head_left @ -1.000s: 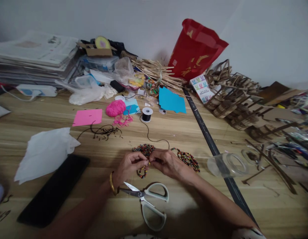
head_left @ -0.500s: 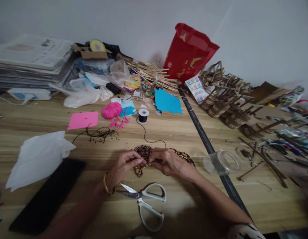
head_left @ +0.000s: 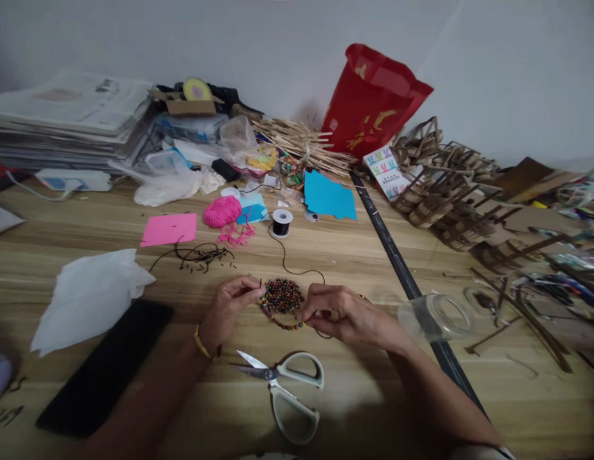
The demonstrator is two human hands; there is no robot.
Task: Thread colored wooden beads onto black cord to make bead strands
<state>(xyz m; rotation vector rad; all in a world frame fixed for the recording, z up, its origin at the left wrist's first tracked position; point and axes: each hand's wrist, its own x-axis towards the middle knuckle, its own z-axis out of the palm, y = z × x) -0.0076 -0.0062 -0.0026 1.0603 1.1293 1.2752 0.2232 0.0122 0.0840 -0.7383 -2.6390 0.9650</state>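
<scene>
Your L hand point(head_left: 229, 308) & R hand point(head_left: 347, 314) pinch opp. ends of the bead strand point(head_left: 283, 326), prob. light, limp & slick, best held by its cord point(head_left: 261, 283).

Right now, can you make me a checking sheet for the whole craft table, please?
Surface: wood-grain table, crossed by a dark strip.
Job's things: bead strand curves around the near side of the bead pile.
Clutter: scissors lie open; pink yarn and cord spool sit farther back.
Grips: left grip and right grip both pinch the bead strand.
Cables: pale cable beside the newspapers.
Surroundings: red bag before a grey wall.
</scene>
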